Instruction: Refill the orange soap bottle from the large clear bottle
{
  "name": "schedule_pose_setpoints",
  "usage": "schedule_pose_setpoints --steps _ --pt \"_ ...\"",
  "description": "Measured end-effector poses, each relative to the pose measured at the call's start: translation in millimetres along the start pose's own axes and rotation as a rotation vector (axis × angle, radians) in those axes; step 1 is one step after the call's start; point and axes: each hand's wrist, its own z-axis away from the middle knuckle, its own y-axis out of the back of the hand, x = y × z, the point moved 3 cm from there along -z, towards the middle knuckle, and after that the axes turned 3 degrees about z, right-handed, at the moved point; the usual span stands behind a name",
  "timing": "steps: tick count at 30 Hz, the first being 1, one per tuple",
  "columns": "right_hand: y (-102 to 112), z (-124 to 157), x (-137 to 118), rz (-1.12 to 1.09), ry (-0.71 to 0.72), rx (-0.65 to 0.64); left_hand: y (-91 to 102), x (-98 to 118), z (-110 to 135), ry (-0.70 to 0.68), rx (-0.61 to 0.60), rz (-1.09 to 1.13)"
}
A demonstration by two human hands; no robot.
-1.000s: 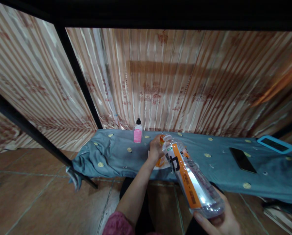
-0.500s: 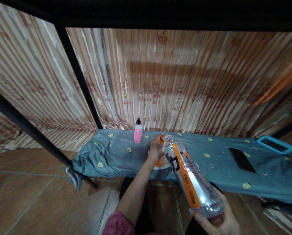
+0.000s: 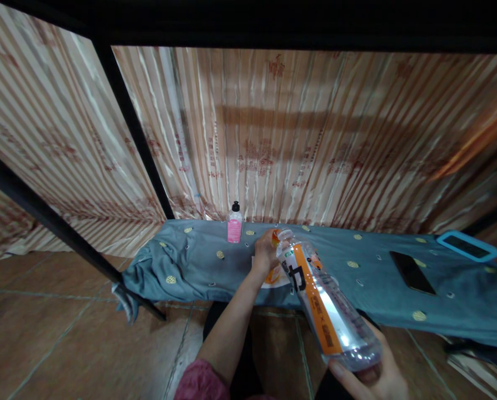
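My right hand [image 3: 373,366] grips the base end of a large clear plastic bottle [image 3: 327,305] with an orange, white and black label. The bottle lies tilted, its uncapped-looking neck up and to the left. At that mouth, my left hand [image 3: 266,253] is closed around an orange cup-like container [image 3: 276,238], mostly hidden by fingers and bottle. Beneath it, a white and orange item [image 3: 276,276] shows in part on the cloth; its kind is unclear. Any liquid passing between the two is too small to make out.
A pink-labelled pump-top bottle [image 3: 234,223] stands on the grey-blue patterned cloth [image 3: 194,266]. On the right lie a black phone [image 3: 412,272] and a blue-framed tablet [image 3: 468,246]. Dark metal posts [image 3: 132,119] and a bar overhead frame the space, before a striped curtain [image 3: 257,139].
Almost nothing differs. Both hands, the tilted bottle and the orange container hold the same places.
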Motion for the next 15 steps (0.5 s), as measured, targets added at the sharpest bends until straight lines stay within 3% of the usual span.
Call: schedule_pose_setpoints --steps 15 --pt "0.2 -1.3 5.5 -0.023 0.017 0.002 -0.3 0.0 0.3 -0.007 0.009 -0.026"
